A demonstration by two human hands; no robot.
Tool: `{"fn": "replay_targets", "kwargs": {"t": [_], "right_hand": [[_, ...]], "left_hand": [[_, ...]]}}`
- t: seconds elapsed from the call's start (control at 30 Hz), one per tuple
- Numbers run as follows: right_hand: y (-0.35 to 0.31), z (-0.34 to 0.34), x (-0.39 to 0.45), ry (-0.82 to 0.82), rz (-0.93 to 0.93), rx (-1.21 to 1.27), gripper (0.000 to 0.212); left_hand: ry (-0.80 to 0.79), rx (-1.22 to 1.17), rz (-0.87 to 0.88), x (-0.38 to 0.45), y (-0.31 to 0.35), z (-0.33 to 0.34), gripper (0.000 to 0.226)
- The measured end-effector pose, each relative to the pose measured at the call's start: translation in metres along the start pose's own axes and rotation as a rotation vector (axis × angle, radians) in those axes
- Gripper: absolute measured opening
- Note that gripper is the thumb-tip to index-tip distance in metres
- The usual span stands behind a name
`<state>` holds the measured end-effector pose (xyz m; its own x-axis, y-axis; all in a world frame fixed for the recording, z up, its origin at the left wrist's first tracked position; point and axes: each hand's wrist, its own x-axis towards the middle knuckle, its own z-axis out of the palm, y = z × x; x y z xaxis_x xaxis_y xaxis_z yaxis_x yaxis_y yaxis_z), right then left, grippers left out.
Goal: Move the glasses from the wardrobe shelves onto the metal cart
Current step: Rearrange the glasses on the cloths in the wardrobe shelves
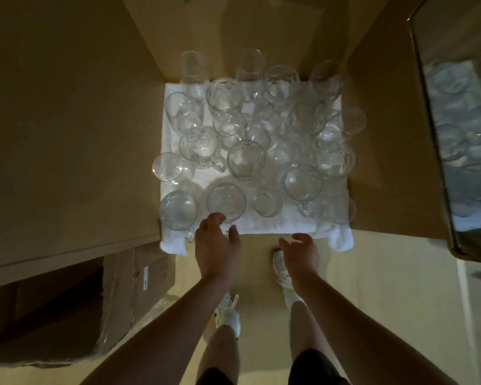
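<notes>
Several clear glasses and handled mugs stand close together on a white cloth (264,225) laid over a wardrobe shelf. A glass mug (226,202) stands in the front row, with another mug (179,209) to its left and a small glass (267,202) to its right. My left hand (218,243) reaches toward the front mug with fingers spread and relaxed, fingertips just at its near side, holding nothing. My right hand (300,252) hovers over the shelf's front edge, fingers loosely curled, holding nothing. The metal cart is not in view.
Wooden wardrobe walls (67,120) enclose the shelf on both sides. A mirrored door (461,140) at the right reflects the glasses. A cardboard box (128,284) wrapped in plastic lies on the floor at the lower left. My feet in white shoes stand below the shelf.
</notes>
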<state>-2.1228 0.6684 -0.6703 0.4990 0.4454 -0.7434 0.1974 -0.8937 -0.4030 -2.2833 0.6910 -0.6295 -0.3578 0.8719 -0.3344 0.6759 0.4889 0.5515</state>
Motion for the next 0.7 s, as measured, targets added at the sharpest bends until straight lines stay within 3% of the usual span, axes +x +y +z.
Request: {"fn": "replay_targets", "kwargs": {"t": [0.1,0.17,0.27,0.4,0.57,0.7], "right_hand": [[0.007,-0.027,0.016,0.151,0.030,0.114,0.051],[0.011,-0.041,0.023,0.238,0.038,0.173,0.064],[0.015,-0.058,0.034,0.322,-0.033,0.239,0.086],[0.012,-0.073,0.056,0.298,-0.226,0.207,0.106],[0.004,-0.080,0.074,0.230,-0.370,0.159,0.089],[0.004,-0.089,0.072,0.274,-0.411,0.145,0.085]], "left_hand": [[0.023,-0.049,0.236,-0.011,0.032,0.025,0.026],[-0.043,-0.060,0.275,-0.021,0.046,0.042,0.016],[-0.212,-0.083,0.101,-0.033,0.055,0.072,0.018],[-0.402,-0.165,-0.126,-0.035,0.060,0.107,0.033],[-0.522,-0.343,-0.273,-0.021,0.073,0.134,0.048],[-0.565,-0.587,-0.432,-0.012,0.081,0.147,0.043]]}}
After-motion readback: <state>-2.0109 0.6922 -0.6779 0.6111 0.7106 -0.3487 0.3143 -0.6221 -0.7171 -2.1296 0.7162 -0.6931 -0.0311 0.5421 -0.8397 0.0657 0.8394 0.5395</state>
